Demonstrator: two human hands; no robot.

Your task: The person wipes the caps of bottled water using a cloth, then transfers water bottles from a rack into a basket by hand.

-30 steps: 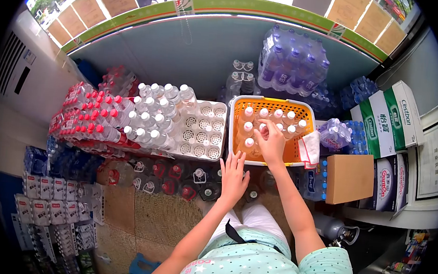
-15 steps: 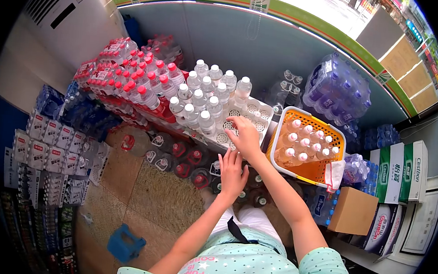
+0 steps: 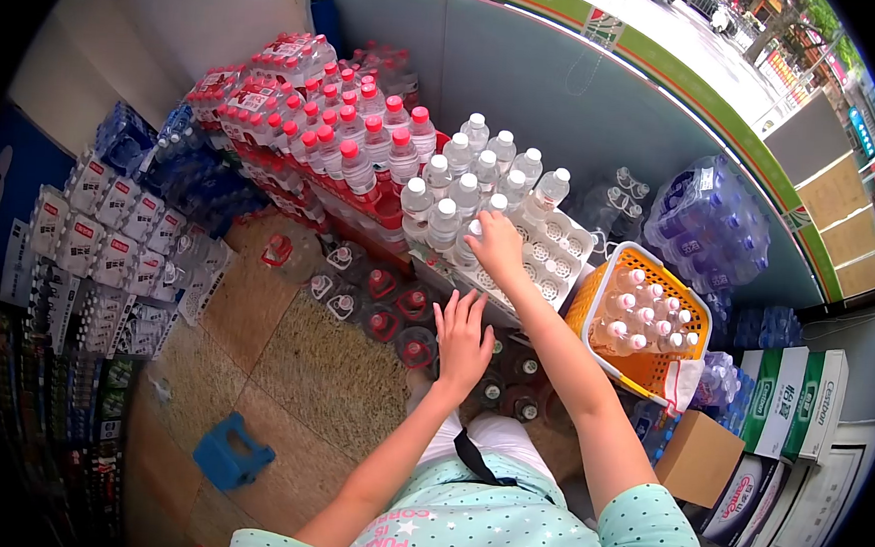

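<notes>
My right hand [image 3: 494, 245] is closed on the white cap of a clear bottle [image 3: 467, 247] at the front right of a group of white-capped bottles [image 3: 486, 163]. These bottles stand in a white crate [image 3: 563, 243] whose right part shows bare round slots. My left hand [image 3: 463, 335], fingers spread, is just in front of the crate and holds nothing. Right of the crate, a yellow basket [image 3: 581, 307] with a white rim holds several bottles with pale caps [image 3: 645, 313]; a white cloth [image 3: 682, 382] hangs at its corner.
Red-capped bottles [image 3: 357, 166] are stacked left of the crate. Large jugs [image 3: 381, 322] stand on the floor below. A blue stool [image 3: 232, 452] is at lower left. Right of the basket are a cardboard box [image 3: 700, 458] and green-white cartons [image 3: 795, 404]. Purple bottle packs [image 3: 706, 222] stand behind.
The view has turned left. My right hand has gone from the basket's bottles to a bottle in the white crate and closed on its cap. My left hand stays spread near the crate.
</notes>
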